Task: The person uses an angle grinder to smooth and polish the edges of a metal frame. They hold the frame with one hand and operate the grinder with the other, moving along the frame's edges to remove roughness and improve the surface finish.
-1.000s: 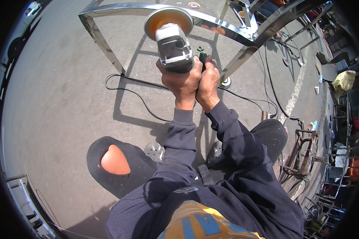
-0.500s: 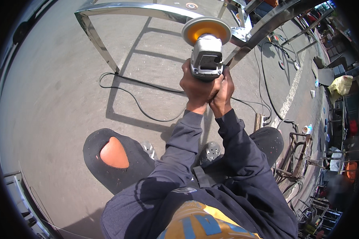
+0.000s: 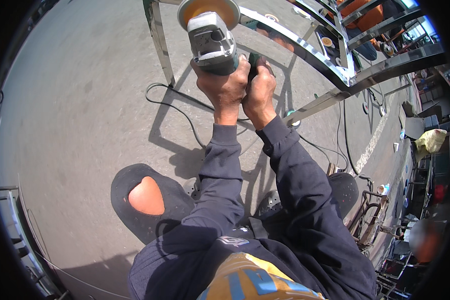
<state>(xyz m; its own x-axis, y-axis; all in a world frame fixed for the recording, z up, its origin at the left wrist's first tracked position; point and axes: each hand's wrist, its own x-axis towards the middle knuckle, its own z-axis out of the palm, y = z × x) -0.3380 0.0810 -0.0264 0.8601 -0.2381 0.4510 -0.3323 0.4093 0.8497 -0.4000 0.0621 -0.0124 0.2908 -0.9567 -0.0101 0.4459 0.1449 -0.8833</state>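
Grey-bodied angle grinder with an orange disc (image 3: 211, 31), up at twelve o'clock, pressed against the polished steel tube frame (image 3: 305, 47). Gripped tight by both: left hand (image 3: 224, 82) wrapped fully round the body, right hand (image 3: 257, 92) closed on the dark rear handle just beside it at one o'clock. Black power cable (image 3: 180, 107) trailed over the concrete floor (image 3: 75, 115) toward nine o'clock. By the look of it, mid-job: disc on the top rail, lower legs seemingly not reached.

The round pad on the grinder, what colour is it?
Orange-yellow. The round pad sits at the front of the grey grinder; the head view shows it best.
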